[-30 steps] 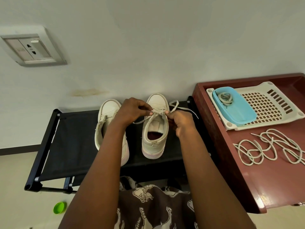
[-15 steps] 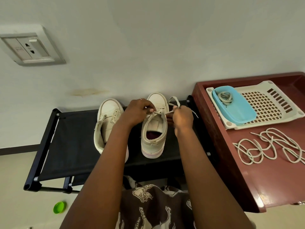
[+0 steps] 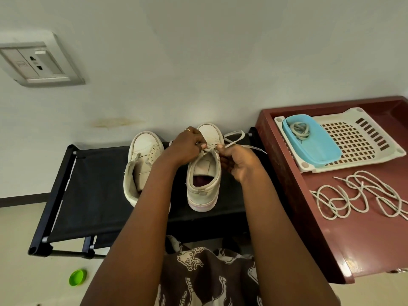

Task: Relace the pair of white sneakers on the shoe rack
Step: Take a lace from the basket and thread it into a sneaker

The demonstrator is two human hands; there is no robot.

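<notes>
Both hands, left hand (image 3: 186, 146) and right hand (image 3: 239, 161), pinch the flat lace (image 3: 234, 141) over the right sneaker (image 3: 204, 171), which stands on the shoe rack (image 3: 88, 191), toe pointing toward the wall.

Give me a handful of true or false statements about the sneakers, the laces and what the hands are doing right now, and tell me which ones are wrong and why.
1. Both hands are working on the right sneaker. True: the left hand and right hand each have a grip on its flat lace near the toe end.
2. The left sneaker has a lace threaded through it. False: no lace shows in its eyelets.
3. The blue container holds a coiled lace. True.
4. The loose cord laces lie on the black shoe rack. False: they lie on the red-brown table.
5. The green cap sits in the white perforated tray. False: it is on the floor.
</notes>
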